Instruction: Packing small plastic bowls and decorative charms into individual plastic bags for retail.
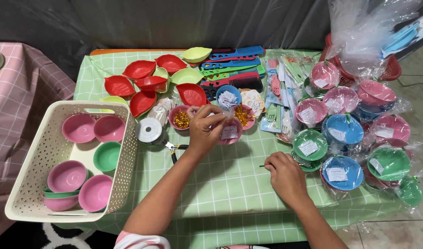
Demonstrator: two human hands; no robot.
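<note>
So the left hand (206, 129) is up over the middle of the bench (230, 184), which has a green checked cloth on it, and its fingers (216, 121) are pinched shut on the clear wrap at the top of a pink bowl (230, 133) with a small white rectangular label tucked inside. The right hand (285, 177) rests on the cloth just right of that bowl and nearer the person, fingers closed around a thin twist tie (263, 166) poking out to the left. Just left of the pink bowl there's a little pink dish of gold bits (180, 118), black-handled pliers (173, 148) and a white tape roll (149, 130). Further left sits a cream plastic basket (31, 184) with bare pink and green bowls. Right of the bowl is a pile of wrapped bowls (343, 133) in pink, blue and green, each in clear plastic with a white square label. Behind it are red and lime leaf-shaped dishes (142, 87) and colourful combs (234, 64).
</note>
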